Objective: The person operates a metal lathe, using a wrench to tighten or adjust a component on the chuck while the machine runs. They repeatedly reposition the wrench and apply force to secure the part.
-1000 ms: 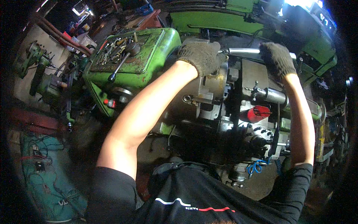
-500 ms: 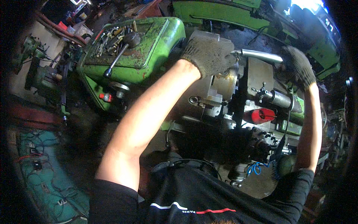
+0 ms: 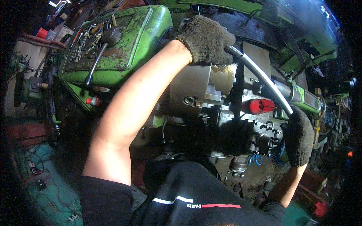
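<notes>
My left hand (image 3: 207, 39), in a dark knitted glove, is closed over the far side of a lathe chuck (image 3: 188, 84). It grips the end of a short metal handle, most of it hidden under the glove. A long silvery pipe (image 3: 266, 81) lines up with that handle and appears slipped over it. The pipe slants down to the right, its near end inside my gloved right hand (image 3: 299, 137), whose fingers are wrapped round it. Chuck jaws (image 3: 214, 94) show just below my left hand.
The green headstock (image 3: 139, 34) stands left, with a lever (image 3: 96, 66) and loose tools (image 3: 88, 39) on top. A red object (image 3: 260, 106) sits on the lathe right of the chuck, above the tool post (image 3: 264, 137). A blue coiled hose (image 3: 256, 159) hangs nearer me.
My right hand has come down toward me and now holds the pipe's end; before, it was apart from it. The pipe has swung from nearly level to a steep slant. My left hand stays at the chuck.
</notes>
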{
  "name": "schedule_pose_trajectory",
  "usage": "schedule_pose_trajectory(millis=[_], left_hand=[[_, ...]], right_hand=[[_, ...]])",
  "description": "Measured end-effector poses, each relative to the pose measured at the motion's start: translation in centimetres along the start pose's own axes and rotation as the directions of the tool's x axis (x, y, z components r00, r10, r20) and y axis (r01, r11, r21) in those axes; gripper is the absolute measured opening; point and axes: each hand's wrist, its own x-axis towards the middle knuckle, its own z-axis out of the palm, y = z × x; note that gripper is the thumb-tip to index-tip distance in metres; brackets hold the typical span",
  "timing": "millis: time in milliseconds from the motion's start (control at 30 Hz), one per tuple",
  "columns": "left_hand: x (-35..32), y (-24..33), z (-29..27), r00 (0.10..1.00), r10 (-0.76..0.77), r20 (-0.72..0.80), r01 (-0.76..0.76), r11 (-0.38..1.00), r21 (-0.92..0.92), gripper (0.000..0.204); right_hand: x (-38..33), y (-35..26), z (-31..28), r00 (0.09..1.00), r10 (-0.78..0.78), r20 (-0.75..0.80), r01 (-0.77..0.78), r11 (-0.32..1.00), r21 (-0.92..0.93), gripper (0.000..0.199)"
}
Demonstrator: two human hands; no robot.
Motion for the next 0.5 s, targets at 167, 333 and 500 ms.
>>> schedule_pose_trajectory(millis=[167,333,500], left_hand=[[0.9,-0.2,-0.7,0.997,0.008,0.072,-0.009,1.000,0.020,0.042],[1.6,-1.1,-1.4,0.993,0.079,0.086,-0.075,0.996,-0.048,0.035],[2.7,-2.7,0.6,0.991,0.129,-0.040,-0.133,0.982,-0.133,0.044]], right_hand=[[-1.1,0.1,0.5,0.991,0.116,-0.064,-0.120,0.990,-0.073,0.040],[0.7,-0.9,1.3,0.963,0.250,-0.097,-0.258,0.963,-0.081,0.044],[2.5,-0.3,1.5,0.912,0.380,-0.155,-0.406,0.891,-0.205,0.053]])
